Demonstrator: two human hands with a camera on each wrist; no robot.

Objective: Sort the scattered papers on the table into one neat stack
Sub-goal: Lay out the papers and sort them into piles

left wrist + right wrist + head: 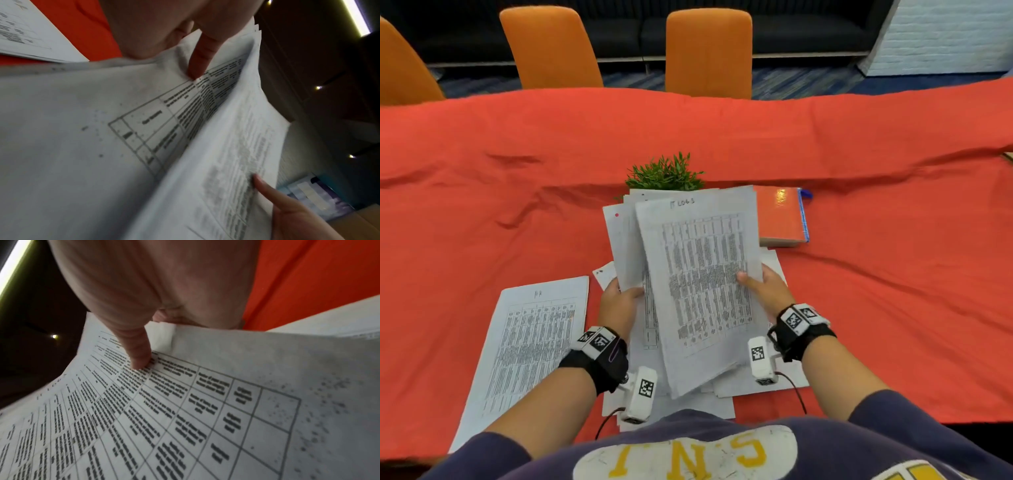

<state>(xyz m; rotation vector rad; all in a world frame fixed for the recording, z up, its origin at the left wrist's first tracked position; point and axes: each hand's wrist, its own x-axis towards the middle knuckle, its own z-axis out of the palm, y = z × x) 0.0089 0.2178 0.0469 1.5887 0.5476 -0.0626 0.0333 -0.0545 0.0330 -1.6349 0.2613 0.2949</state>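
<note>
I hold a bundle of printed sheets (698,274) lifted above the red tablecloth (482,205), fanned and uneven. My left hand (619,298) grips the left-hand sheets (82,129), thumb on top. My right hand (767,287) pinches the front sheet with its dense table of text (164,418), thumb pressed on the print. More loose papers (756,380) lie flat under the bundle near the table's front edge. One separate printed sheet (527,342) lies to the left of my left arm.
A small green plant (666,173) stands just behind the raised papers. An orange book (780,216) with a blue pen (806,194) beside it lies to the right of them. Orange chairs (709,51) line the far side of the table.
</note>
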